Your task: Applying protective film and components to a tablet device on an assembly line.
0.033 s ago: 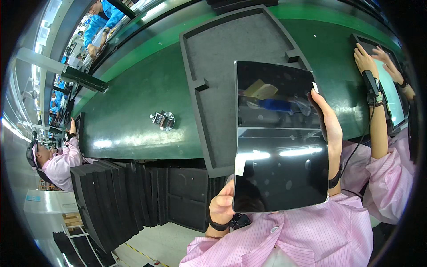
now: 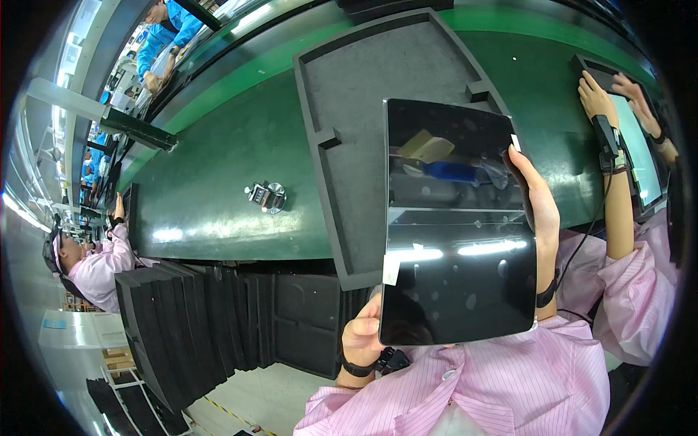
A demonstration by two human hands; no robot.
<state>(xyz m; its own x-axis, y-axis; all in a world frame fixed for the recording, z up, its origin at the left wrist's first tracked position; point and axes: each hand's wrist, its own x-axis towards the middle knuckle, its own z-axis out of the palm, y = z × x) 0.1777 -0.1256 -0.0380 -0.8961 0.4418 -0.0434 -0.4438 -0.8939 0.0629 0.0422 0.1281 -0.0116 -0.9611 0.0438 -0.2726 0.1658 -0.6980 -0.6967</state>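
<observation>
A glossy black display panel (image 2: 458, 291) is held up over the tray and my lap, its dark face mirroring the lights. My left hand (image 2: 363, 330) grips its lower left corner. On the right edge my right hand (image 2: 542, 200) is closed, thumb on the front near a small white tab (image 2: 515, 141); its other fingers are mostly hidden behind the panel. Another white tab (image 2: 390, 269) sticks out at the left edge. Beneath and behind the panel, a large dark foam tray (image 2: 371, 69) rests on the green bench.
Left of the tray stands a small metal device (image 2: 267, 197) on the green bench (image 2: 211, 182). Several black foam trays (image 2: 182, 312) are stacked upright beside the bench's near edge. A co-worker's hand (image 2: 598, 98) is over another panel (image 2: 631, 138) at the right.
My hands and the panel stay almost still; the panel's lower edge has risen very slightly. At the right, the co-worker's farther hand has shifted a little.
</observation>
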